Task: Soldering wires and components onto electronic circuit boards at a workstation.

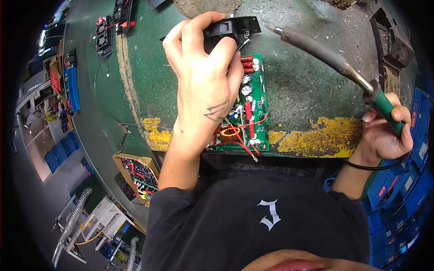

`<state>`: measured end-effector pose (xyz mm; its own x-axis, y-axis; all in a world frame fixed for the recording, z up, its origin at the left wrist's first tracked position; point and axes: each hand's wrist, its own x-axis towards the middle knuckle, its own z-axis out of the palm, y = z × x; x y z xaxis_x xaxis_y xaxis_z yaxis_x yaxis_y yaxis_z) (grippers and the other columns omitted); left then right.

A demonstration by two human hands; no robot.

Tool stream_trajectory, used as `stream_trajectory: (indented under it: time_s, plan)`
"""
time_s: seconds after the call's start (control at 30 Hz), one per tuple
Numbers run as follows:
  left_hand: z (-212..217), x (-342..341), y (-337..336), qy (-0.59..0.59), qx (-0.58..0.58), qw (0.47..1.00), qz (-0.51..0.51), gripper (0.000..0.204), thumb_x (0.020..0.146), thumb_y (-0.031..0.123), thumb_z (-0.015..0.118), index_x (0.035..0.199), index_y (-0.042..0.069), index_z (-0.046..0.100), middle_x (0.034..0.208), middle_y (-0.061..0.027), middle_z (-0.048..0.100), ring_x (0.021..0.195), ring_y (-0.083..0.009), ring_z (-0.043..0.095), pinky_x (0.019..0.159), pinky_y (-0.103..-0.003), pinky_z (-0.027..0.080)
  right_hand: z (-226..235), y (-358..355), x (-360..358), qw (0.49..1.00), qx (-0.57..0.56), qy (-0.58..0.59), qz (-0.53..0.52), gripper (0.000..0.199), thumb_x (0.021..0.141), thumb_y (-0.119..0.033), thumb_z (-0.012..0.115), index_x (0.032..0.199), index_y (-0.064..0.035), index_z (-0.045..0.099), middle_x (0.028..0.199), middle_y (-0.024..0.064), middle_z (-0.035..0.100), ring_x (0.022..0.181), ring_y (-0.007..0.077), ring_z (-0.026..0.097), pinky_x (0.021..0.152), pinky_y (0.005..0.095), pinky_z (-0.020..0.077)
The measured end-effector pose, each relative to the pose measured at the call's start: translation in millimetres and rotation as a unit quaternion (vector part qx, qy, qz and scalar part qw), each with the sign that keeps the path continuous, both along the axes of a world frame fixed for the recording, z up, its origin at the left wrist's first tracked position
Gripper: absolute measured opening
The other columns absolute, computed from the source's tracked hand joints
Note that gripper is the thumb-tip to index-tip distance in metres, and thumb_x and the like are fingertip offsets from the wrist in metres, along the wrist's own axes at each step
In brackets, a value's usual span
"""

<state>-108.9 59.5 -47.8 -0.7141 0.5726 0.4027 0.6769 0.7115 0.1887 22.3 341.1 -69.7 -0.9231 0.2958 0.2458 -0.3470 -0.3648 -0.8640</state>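
My left hand is closed on a black panel with a socket-like housing, fingers over its far side and thumb on the near side. The panel is above the far end of a green circuit board, which lies at the bench edge, partly hidden by that hand. On the board are red components, capacitors, a copper-wound coil and loose red wires. In my right hand is a soldering iron, gripped by its green handle. Its tip points left, to the right of the panel and apart from it.
A dark metal holder stands at the far right of the worn green bench. Fan units lie far left, and cutters nearer. A cardboard box of parts sits lower left. Blue bins stand at right.
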Motion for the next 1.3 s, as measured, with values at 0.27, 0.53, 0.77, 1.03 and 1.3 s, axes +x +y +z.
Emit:
stream_trajectory:
  time_s: [0.27, 0.53, 0.77, 1.03, 1.3]
  plan:
    - [0, 4, 7, -0.006, 0.008, 0.999, 0.045, 0.012, 0.069, 0.003, 0.067, 0.079, 0.006, 0.061, 0.117, -0.0107, 0.051, 0.109, -0.0337, 0.038, 0.093, -0.041, 0.032, 1, -6, -6, 0.998, 0.032, 0.008, 0.055, 0.043, 0.088, -0.033, 0.033, 0.095, 0.0019, 0.057, 0.085, 0.0259, 0.055, 0.055, 0.0252, 0.056, 0.046, 0.0296, 0.0455]
    - [-2, 3, 7, -0.002, -0.009, 0.999, 0.047, 0.012, 0.069, 0.004, 0.067, 0.079, 0.004, 0.062, 0.115, -0.0115, 0.052, 0.109, -0.0335, 0.039, 0.094, -0.041, 0.031, -3, -20, -13, 0.999, 0.014, -0.018, 0.043, 0.043, 0.088, -0.031, 0.034, 0.096, 0.0034, 0.057, 0.084, 0.0253, 0.056, 0.057, 0.0262, 0.057, 0.047, 0.0300, 0.0465]
    - [0, 3, 8, 0.008, -0.033, 0.998, 0.054, 0.011, 0.070, 0.005, 0.066, 0.080, 0.003, 0.063, 0.115, -0.0110, 0.052, 0.109, -0.0336, 0.040, 0.094, -0.041, 0.032, -3, -23, -14, 0.999, -0.007, -0.030, 0.036, 0.043, 0.088, -0.030, 0.034, 0.096, 0.0052, 0.057, 0.084, 0.0263, 0.057, 0.058, 0.0273, 0.059, 0.048, 0.0311, 0.0482]
    - [-1, 4, 9, 0.031, -0.030, 0.998, 0.055, 0.011, 0.066, 0.005, 0.066, 0.076, 0.002, 0.063, 0.114, -0.0097, 0.052, 0.108, -0.0326, 0.040, 0.090, -0.041, 0.035, -4, -22, -16, 0.998, 0.027, -0.008, 0.049, 0.042, 0.086, -0.027, 0.035, 0.095, 0.0066, 0.058, 0.082, 0.0262, 0.057, 0.058, 0.0280, 0.060, 0.048, 0.0307, 0.0491]
    - [-3, 4, 12, 0.050, -0.029, 0.997, 0.050, 0.010, 0.063, 0.006, 0.065, 0.072, 0.001, 0.063, 0.113, -0.0087, 0.051, 0.106, -0.0313, 0.041, 0.088, -0.042, 0.037, -6, -21, -13, 0.999, 0.026, -0.010, 0.032, 0.042, 0.085, -0.028, 0.036, 0.093, 0.0073, 0.058, 0.083, 0.0262, 0.057, 0.057, 0.0284, 0.060, 0.048, 0.0311, 0.0494]
